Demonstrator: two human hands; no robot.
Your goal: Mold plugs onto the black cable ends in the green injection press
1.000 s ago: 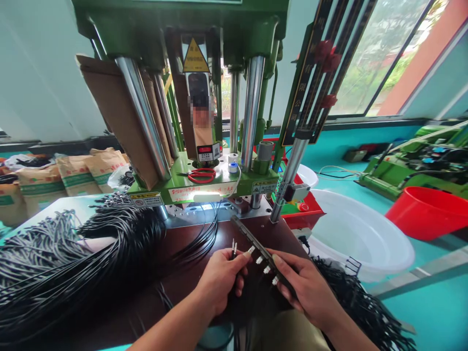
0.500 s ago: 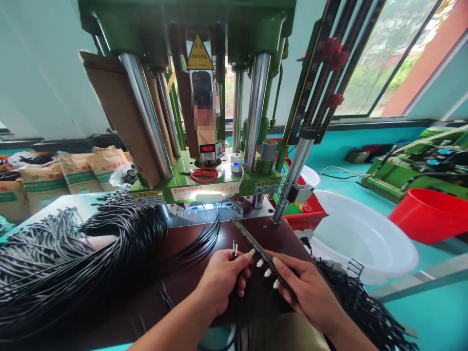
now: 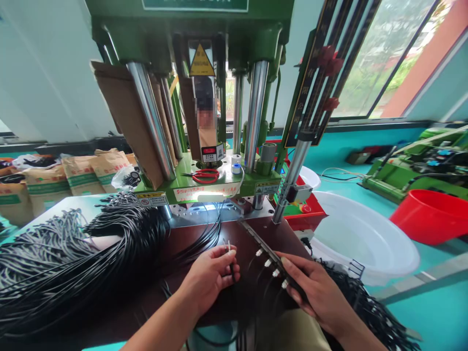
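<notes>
Black and thin, a cable end [image 3: 230, 253] with two small metal pins stands between the closed fingers of the left hand [image 3: 208, 279], over the dark brown table [image 3: 256, 234]. The right hand [image 3: 321, 300] grips a long, narrow black bar [image 3: 272, 258]; four white round plugs sit along its side. To the left lies a big, glossy bundle of black cables [image 3: 91, 258]. Behind stands the green press [image 3: 204, 97] with smooth shiny steel columns; red scissors [image 3: 204, 175] rest on its plate. A white round plastic basin [image 3: 365, 239] is on the right.
</notes>
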